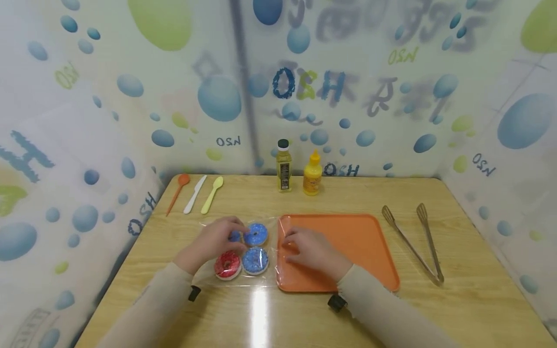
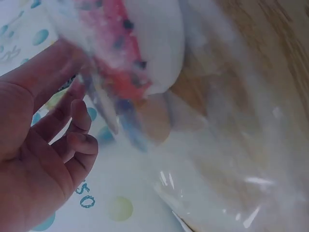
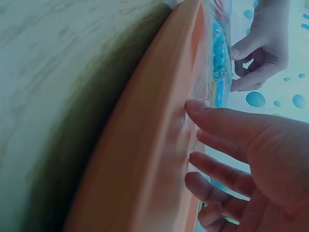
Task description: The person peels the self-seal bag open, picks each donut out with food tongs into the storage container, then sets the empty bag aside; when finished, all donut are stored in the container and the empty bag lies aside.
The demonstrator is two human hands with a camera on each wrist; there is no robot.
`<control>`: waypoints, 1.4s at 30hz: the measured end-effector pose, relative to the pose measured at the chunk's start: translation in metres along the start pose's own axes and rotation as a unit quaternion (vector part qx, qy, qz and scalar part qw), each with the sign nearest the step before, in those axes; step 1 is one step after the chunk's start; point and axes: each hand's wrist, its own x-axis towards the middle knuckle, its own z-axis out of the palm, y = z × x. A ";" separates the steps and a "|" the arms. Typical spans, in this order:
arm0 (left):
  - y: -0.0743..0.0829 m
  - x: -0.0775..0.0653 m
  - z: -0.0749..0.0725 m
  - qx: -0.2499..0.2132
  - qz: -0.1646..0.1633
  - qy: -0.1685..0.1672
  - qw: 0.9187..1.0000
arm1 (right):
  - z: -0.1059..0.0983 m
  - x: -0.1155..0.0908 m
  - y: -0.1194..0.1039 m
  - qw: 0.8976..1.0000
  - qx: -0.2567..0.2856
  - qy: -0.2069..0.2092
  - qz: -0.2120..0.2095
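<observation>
A clear plastic bag lies on the table with several toy-like donuts inside: a red-iced donut, a blue donut, another speckled blue donut and one partly hidden. My left hand rests over the bag's left part, thumb and index finger spread above the donuts. In the left wrist view its other fingers bend loosely, clasping nothing. The bag's right end overlaps an orange tray. There my right hand touches the film with thumb and fingers apart, as the right wrist view shows.
Metal tongs lie spread right of the tray. An orange spoon, a white knife and a yellow-green spoon lie back left. An oil bottle and a yellow squeeze bottle stand by the patterned wall.
</observation>
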 end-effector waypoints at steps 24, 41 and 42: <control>0.006 0.010 0.009 0.092 0.005 0.058 0.994 | 0.003 0.000 -0.002 1.000 0.008 0.002 -0.008; 0.012 0.005 -0.008 0.058 0.018 0.112 0.992 | 0.000 -0.007 0.006 1.000 0.002 0.012 -0.009; 0.013 0.005 -0.008 0.060 0.020 0.113 0.992 | 0.000 -0.007 0.006 1.000 0.004 0.015 -0.011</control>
